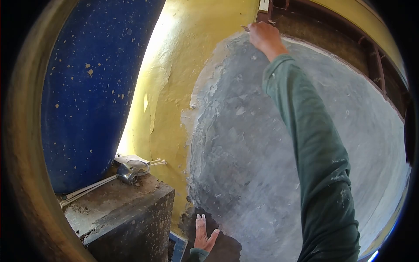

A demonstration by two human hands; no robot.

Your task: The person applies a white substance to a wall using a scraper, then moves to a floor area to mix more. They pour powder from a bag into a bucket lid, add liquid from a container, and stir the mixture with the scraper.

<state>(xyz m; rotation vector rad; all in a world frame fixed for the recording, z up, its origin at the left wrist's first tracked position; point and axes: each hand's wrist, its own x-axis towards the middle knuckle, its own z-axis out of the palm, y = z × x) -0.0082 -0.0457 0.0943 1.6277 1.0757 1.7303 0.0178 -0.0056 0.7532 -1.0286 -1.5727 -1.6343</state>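
Observation:
My right hand [264, 38] reaches up to the top of the grey plastered patch [262, 131], fingers closed on a thin flat scraper [245, 29]. Only the scraper's tip shows, right at the edge where grey plaster meets the yellow wall [183, 56]; the rest is hidden by the fingers. Low in the view, my left hand [204, 235] is held up with fingers apart and whitened tips, in front of the dark unplastered area [227, 249] below the patch. Nothing shows in it.
A paint-spattered blue barrel [96, 87] stands at left on a concrete block [126, 205]. On the block lie a metal fitting [127, 173] and thin pale rods [89, 188]. A dark wooden frame [331, 30] borders the patch at upper right.

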